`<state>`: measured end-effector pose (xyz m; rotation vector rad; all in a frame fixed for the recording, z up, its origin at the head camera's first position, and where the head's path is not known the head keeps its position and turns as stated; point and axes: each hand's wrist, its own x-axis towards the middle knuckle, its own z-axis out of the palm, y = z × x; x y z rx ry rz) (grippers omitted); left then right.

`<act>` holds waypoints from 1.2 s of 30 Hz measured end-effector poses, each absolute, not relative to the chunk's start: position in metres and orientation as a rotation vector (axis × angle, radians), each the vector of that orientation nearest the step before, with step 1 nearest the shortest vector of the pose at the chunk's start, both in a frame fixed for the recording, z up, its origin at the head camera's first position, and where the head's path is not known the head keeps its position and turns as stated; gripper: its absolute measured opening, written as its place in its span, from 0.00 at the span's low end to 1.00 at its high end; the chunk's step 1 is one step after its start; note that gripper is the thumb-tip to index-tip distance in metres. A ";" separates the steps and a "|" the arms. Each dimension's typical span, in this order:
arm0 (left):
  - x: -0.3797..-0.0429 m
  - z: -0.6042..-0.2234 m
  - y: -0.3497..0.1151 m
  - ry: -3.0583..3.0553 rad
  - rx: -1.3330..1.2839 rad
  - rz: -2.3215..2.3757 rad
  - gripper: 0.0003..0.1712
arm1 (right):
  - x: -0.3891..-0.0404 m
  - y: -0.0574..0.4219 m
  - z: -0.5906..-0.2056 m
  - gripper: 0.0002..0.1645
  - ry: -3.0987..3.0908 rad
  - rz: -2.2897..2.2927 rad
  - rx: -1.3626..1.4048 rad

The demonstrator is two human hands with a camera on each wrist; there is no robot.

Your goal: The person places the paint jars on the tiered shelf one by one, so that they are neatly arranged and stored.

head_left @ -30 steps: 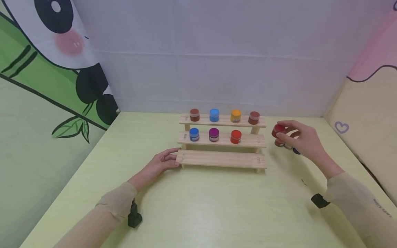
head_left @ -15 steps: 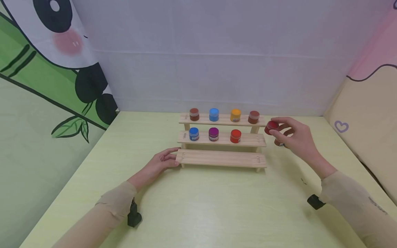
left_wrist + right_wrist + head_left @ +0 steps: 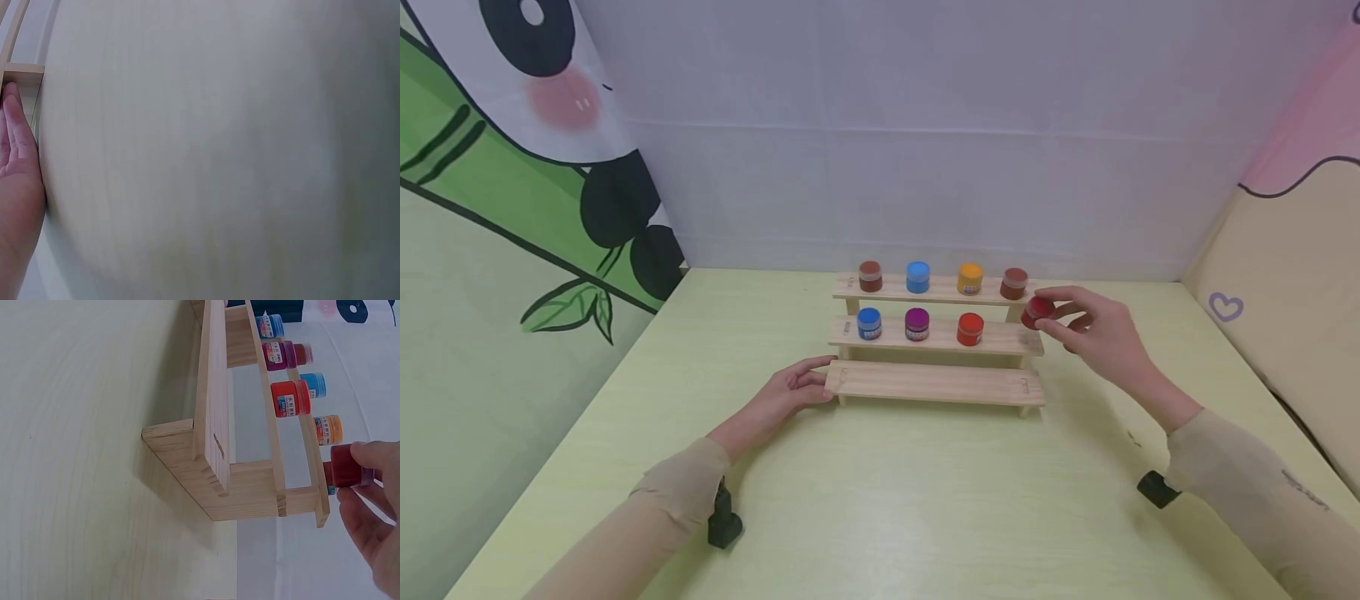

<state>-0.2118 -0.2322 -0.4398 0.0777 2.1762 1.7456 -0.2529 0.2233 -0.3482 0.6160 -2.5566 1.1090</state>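
Note:
My right hand (image 3: 1097, 333) pinches a small dark red paint jar (image 3: 1038, 312) between thumb and fingers. The jar overlaps the right end of the middle shelf of a three-step wooden rack (image 3: 932, 383). In the right wrist view this jar (image 3: 347, 465) partly covers a brown-red jar behind it. My left hand (image 3: 786, 392) holds the left end of the bottom shelf, fingers at the back corner and thumb at the front. In the left wrist view, fingertips of the left hand (image 3: 17, 144) reach a wooden piece (image 3: 25, 72) of the rack.
On the middle shelf stand a blue jar (image 3: 869, 324), a purple jar (image 3: 917, 325) and a red jar (image 3: 970, 329). The top shelf bears two brown-red jars (image 3: 870, 276), a light blue jar (image 3: 917, 277) and an orange jar (image 3: 970, 279). A cloth wall (image 3: 925, 167) rises behind the table.
My right hand has carried the dark red jar leftward from beside the rack to the middle shelf's right end. Jars on the table at right are now mostly hidden behind it. The left hand stays put.

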 end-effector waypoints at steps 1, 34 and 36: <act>-0.212 -0.440 -0.232 2.177 0.074 1.744 0.38 | -0.253 0.222 -0.348 0.24 -2.560 1.100 0.617; -0.213 -0.440 -0.232 2.140 0.086 1.776 0.38 | -0.262 0.210 -0.359 0.23 -2.735 1.015 0.707; -0.213 -0.440 -0.232 2.138 0.079 1.777 0.38 | -0.262 0.211 -0.360 0.22 -2.742 1.014 0.707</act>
